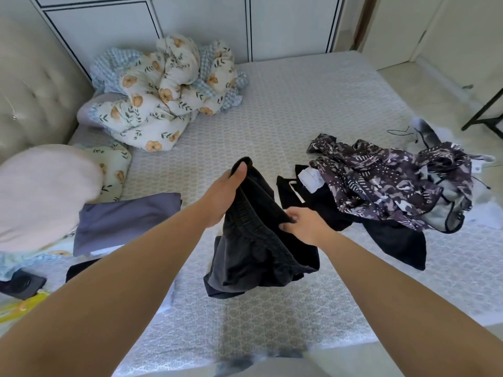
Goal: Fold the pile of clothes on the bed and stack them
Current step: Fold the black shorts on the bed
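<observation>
On a bed with a pale patterned mattress cover [285,110], beside white wardrobe doors [190,23], I hold a pair of black shorts with an elastic waistband [253,240] above the mattress. My left hand [223,194] grips the waistband's top, thumb over the fabric; my right hand [304,224] pinches its other side. To my right lies the unfolded heap, a purple-and-white patterned garment [389,180] over a black one [394,240]. A folded grey-blue cloth [122,219] rests at left, near a crumpled floral quilt [163,88].
</observation>
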